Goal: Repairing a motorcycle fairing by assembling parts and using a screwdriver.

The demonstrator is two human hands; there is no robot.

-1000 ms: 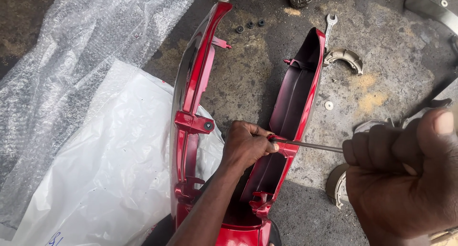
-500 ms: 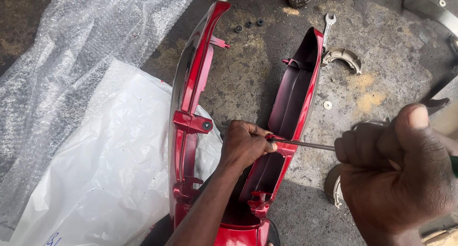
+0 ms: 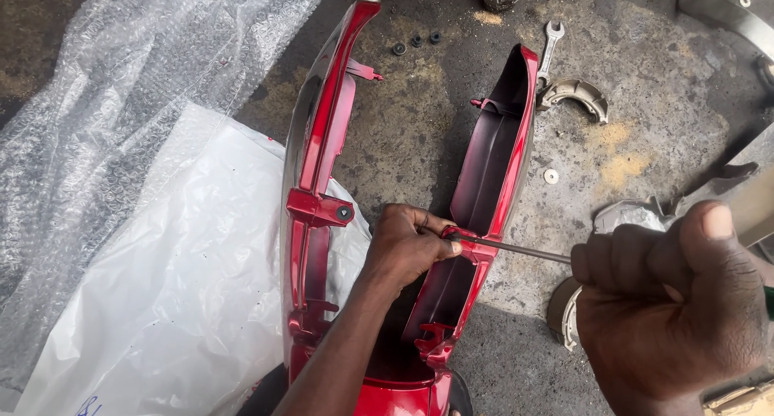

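— Right, what have you got down for the hands?

— Left hand (image 3: 407, 247) reaches in between the two arms of the red fairing panel (image 3: 322, 182); its grip is pinched together on the small tab at the inner edge of the right-hand arm, fingertips touching the plastic; the forearm runs up from the bottom of the view, over the panel's lower joined end.

— And the other?

— Right hand (image 3: 669, 311) is low and to the right, close to the camera; grip clamped in a full fist round the handle of a screwdriver (image 3: 516, 247), thumb laid along the top; the handle itself is hidden in the fist; the thin metal shaft runs left and its tip meets the same tab, right by the left fingertips.

— Where does the panel lie?

— On the stained concrete floor (image 3: 419, 126), open side up, forked arms pointing away from the person; its left arm rests partly on a white plastic sheet (image 3: 177, 303); bubble wrap (image 3: 121, 85) lies beyond that, further left.

— Anything loose about?

— A spanner (image 3: 550, 49) just past the tip of the right arm; a curved brake shoe (image 3: 576, 93) beside it; a small washer (image 3: 551, 176) near the right arm; three little black rubber pieces (image 3: 417, 43) between the two tips.
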